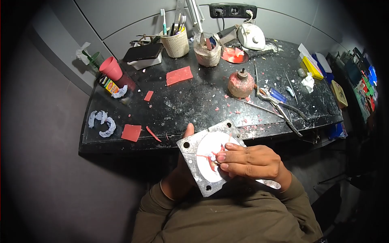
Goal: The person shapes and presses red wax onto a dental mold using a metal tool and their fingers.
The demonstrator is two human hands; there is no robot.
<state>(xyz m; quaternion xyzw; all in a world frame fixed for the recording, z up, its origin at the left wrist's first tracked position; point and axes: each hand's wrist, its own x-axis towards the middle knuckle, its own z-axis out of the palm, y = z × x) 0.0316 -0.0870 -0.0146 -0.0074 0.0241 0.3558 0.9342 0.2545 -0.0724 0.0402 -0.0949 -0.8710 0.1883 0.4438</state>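
Note:
My left hand [183,172] grips a square metal denture flask [195,168] from beneath and its left side; its thumb shows past the edge and most fingers are hidden. White plaster [204,148] fills the flask's round middle, with strips of red wax [211,164] on it. My right hand [251,162] is over the plaster, its bent fingers close together and their tips against the wax and plaster. From under this hand sticks out the rounded metal end of a spatula-like tool [269,184], which appears held in the palm; its other end is hidden.
On the black bench [162,109] lie red wax sheets [179,75], grey-white arch-shaped pieces [107,126] and pliers [279,107]. A wax-spattered burner [241,84] stands behind the flask. A brush cup [176,42], jar [207,52] and pink cup [111,68] line the back and left.

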